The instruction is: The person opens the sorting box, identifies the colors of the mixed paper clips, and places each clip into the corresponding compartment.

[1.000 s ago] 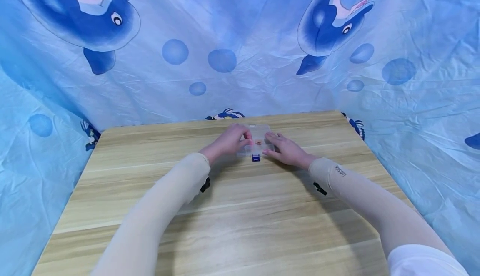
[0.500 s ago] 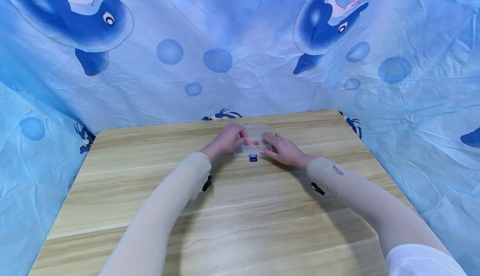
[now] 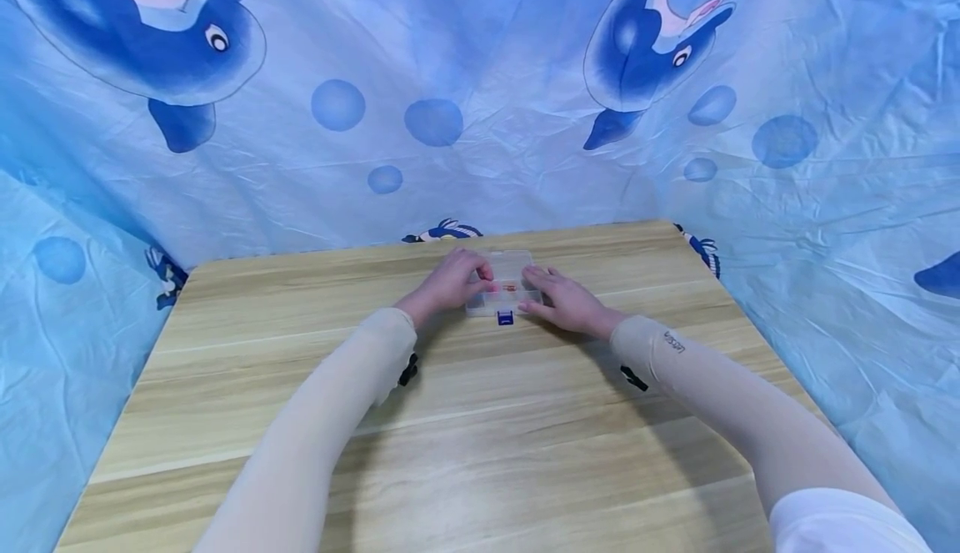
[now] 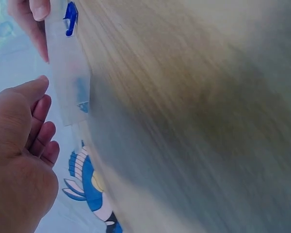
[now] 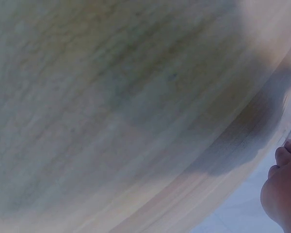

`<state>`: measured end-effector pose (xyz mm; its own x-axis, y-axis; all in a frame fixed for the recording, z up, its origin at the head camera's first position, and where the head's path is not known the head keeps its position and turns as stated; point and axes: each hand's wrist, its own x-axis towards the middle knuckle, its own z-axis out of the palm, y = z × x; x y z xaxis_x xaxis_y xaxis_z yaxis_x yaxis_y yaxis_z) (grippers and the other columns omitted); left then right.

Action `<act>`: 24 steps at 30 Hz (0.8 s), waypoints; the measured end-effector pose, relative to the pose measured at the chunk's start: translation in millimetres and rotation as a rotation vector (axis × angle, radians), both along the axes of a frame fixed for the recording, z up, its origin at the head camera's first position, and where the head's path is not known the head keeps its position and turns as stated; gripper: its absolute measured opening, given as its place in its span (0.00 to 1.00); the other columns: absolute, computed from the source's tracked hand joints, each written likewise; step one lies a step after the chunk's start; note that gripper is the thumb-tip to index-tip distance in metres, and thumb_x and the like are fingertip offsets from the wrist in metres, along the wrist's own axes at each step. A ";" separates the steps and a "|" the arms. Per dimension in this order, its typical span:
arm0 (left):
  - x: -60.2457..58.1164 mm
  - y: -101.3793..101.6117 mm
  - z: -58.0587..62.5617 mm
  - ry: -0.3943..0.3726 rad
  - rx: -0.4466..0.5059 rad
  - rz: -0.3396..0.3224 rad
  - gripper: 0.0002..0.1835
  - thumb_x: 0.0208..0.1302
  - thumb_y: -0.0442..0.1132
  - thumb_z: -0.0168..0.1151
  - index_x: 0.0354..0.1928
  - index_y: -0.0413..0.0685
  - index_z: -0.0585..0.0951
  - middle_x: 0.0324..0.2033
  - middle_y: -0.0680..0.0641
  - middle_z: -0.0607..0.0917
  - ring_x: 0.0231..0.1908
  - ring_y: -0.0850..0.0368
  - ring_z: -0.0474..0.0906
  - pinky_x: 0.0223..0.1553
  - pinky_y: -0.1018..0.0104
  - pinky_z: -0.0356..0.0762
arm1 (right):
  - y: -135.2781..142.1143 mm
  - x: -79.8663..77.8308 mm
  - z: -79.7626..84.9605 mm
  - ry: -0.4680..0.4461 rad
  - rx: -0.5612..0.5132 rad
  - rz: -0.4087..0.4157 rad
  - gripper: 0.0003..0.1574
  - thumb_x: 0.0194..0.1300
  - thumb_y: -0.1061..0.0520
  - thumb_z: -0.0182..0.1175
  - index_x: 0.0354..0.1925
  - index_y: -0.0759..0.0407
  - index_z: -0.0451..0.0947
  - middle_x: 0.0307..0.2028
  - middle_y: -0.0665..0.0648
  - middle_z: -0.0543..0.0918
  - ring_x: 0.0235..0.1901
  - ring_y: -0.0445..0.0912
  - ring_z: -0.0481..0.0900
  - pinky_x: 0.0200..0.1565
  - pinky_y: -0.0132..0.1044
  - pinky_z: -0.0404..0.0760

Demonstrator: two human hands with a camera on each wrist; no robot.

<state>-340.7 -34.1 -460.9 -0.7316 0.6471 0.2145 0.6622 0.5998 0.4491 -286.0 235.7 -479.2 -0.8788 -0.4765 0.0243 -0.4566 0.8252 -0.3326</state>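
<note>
A clear plastic compartment box (image 3: 512,304) lies with its lid (image 3: 512,264) raised near the table's far edge. A blue latch (image 3: 505,318) hangs at its front. Small orange-red pieces (image 3: 510,288) sit inside, too small to identify. My left hand (image 3: 450,279) reaches over the box's left side, thumb and forefinger bent towards each other; whether they pinch anything is hidden. My right hand (image 3: 564,299) holds the box's right side, thumb at the front and fingers further back. The left wrist view shows my left hand (image 4: 19,131) close beside the box (image 4: 68,82).
The wood-grain table (image 3: 450,436) stretches from the box towards me. Behind it hangs a blue curtain (image 3: 495,153) with printed dolphins, close to the table's far edge. More curtain stands along both sides.
The whole view has shifted slightly as the head moved. Both hands stay at the box; the left fingers shift only a little over its left side.
</note>
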 end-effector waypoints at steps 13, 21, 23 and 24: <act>21.1 -15.3 24.4 -0.026 -0.010 -0.050 0.10 0.70 0.38 0.73 0.48 0.43 0.88 0.46 0.48 0.89 0.54 0.46 0.79 0.66 0.49 0.70 | 4.8 -9.6 2.5 0.001 0.015 0.003 0.54 0.79 0.30 0.55 0.83 0.61 0.54 0.83 0.61 0.56 0.83 0.58 0.53 0.81 0.53 0.49; 37.5 -32.8 30.0 -0.048 -0.065 -0.029 0.13 0.71 0.39 0.72 0.53 0.41 0.87 0.50 0.45 0.88 0.59 0.45 0.77 0.67 0.48 0.71 | 10.6 -8.1 4.0 -0.001 0.049 -0.012 0.54 0.79 0.30 0.55 0.84 0.61 0.54 0.83 0.62 0.56 0.82 0.61 0.53 0.81 0.54 0.48; 42.7 -37.0 32.4 -0.045 -0.090 -0.013 0.13 0.73 0.40 0.71 0.54 0.42 0.87 0.51 0.45 0.87 0.60 0.45 0.77 0.68 0.48 0.72 | 13.4 -6.8 7.4 0.004 0.046 -0.009 0.53 0.79 0.31 0.55 0.83 0.62 0.54 0.83 0.63 0.56 0.82 0.60 0.53 0.81 0.54 0.47; 45.1 -39.4 33.3 -0.039 -0.104 -0.001 0.14 0.73 0.41 0.70 0.55 0.42 0.86 0.52 0.44 0.86 0.61 0.44 0.77 0.68 0.47 0.71 | 14.9 -6.0 10.2 0.010 0.043 -0.004 0.53 0.79 0.32 0.56 0.83 0.63 0.54 0.83 0.64 0.56 0.82 0.60 0.53 0.81 0.54 0.47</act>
